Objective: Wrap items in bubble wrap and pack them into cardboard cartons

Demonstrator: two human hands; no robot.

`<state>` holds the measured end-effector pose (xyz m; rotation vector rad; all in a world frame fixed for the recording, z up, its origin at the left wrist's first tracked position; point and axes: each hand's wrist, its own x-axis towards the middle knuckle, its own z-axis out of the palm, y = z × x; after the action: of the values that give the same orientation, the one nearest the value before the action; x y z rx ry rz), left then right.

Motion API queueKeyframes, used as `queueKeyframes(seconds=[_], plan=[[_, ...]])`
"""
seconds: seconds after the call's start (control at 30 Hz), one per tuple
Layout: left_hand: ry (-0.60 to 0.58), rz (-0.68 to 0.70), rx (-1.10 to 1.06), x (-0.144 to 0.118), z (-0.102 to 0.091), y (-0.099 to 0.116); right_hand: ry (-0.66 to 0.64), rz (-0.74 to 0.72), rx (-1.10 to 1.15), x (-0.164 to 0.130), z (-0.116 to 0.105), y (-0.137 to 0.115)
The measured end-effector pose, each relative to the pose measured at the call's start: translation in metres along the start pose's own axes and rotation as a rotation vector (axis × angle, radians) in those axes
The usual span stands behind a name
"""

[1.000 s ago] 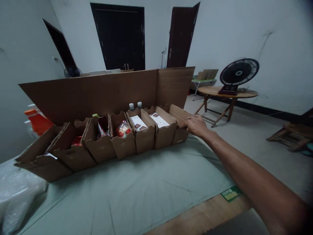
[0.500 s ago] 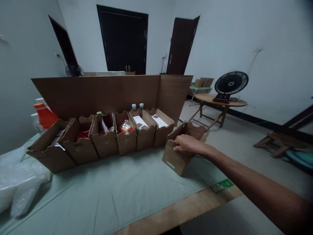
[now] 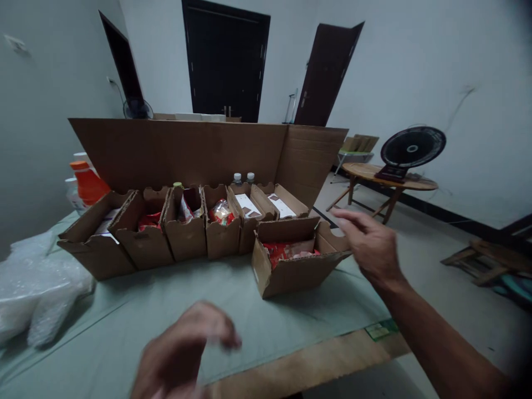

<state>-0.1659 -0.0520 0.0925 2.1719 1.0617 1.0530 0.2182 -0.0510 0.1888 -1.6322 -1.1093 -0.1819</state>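
Right hand (image 3: 371, 244), grip open, hovers just right of a light, stiff cardboard box (image 3: 296, 270); best held by its side walls.

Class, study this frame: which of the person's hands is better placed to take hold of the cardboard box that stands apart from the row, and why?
Probably the right hand: it hovers open beside the separate cardboard box, at its right end. The left hand is lower and nearer the camera, farther from it.

Brown cardboard box (image 3: 291, 271), red packets (image 3: 282, 250), grey-green cloth (image 3: 233, 316).

right hand (image 3: 369, 244) open, fingers spread, arm outstretched; left hand (image 3: 183, 349) raised low (blurred), fingers curled
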Motion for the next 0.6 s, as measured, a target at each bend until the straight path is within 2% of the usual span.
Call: queueKeyframes(seconds=[0.03, 0.1, 0.2, 0.3, 0.37, 0.43, 0.6], plan=[[-0.05, -0.004, -0.063, 0.015, 0.016, 0.002, 0.12, 0.091, 0.071, -0.002, -0.01, 0.02], [-0.172, -0.087, -0.315, 0.041, 0.056, 0.003, 0.223, 0.289, 0.182, -0.009, -0.019, 0.062], [-0.233, -0.2, -0.426, 0.064, 0.121, -0.002, 0.146, 0.478, 0.302, -0.028, -0.005, 0.112], [-0.271, -0.219, -0.416, 0.069, 0.17, -0.011, 0.067, 0.549, 0.464, -0.049, 0.024, 0.137], [-0.275, -0.172, -0.415, 0.068, 0.189, -0.016, 0.066, 0.549, 0.567, -0.058, 0.04, 0.143], [-0.267, -0.13, -0.42, 0.07, 0.199, -0.019, 0.091, 0.542, 0.657, -0.06, 0.051, 0.145], [-0.293, -0.118, -0.398, 0.08, 0.206, -0.021, 0.184, 0.543, 0.795, -0.049, 0.063, 0.149]])
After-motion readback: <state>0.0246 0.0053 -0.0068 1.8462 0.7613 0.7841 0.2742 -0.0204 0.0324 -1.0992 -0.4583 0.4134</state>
